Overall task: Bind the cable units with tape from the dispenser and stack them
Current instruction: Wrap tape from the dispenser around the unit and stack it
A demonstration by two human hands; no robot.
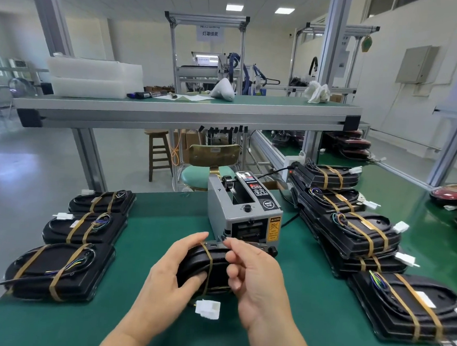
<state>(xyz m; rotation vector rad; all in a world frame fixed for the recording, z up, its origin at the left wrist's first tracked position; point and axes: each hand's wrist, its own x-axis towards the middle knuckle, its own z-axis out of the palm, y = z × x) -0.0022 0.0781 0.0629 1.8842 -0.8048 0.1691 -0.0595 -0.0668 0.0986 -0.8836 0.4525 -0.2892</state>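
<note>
A black cable unit [218, 261] is held upright on the green table [148, 237] just in front of the grey tape dispenser [243, 214]. My left hand [174, 274] grips its left side, thumb on the front face. One band of brown tape [207, 265] runs over it. My right hand [255, 278] is at the unit's right side, fingertips pinching at its top edge near the dispenser's mouth. A white connector [208, 308] hangs below the unit. Three taped units lie at the left [61, 269], and several more are stacked at the right [362, 234].
A taped unit [406, 306] lies at the near right. A raised shelf [188, 109] crosses behind the dispenser, carrying foam trays and rags. A green stool [208, 171] stands behind the table. Red housings [453, 193] sit far right.
</note>
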